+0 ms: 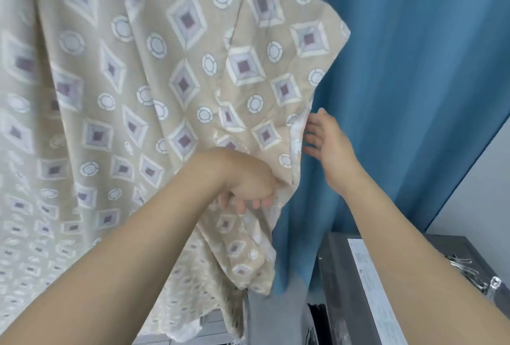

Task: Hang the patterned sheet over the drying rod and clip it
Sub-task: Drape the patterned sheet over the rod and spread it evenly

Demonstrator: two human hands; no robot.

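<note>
The patterned sheet (pixel 154 90), beige with white circles and purple-centred diamonds, hangs down across the left and middle of the view; the rod above it is out of frame. My left hand (pixel 248 184) grips a bunched fold near the sheet's right edge, fingers curled round the cloth. My right hand (pixel 325 137) is higher, at the sheet's right edge, fingers fairly straight and reaching toward the hem; whether the fingertips touch the cloth is unclear. No clip shows in either hand.
A blue curtain (pixel 414 82) hangs behind the sheet on the right. A grey appliance top (pixel 339 275) with a white label sits at the lower right, with a bundle of metal clips (pixel 469 270) lying on it. A pale wall is at the far right.
</note>
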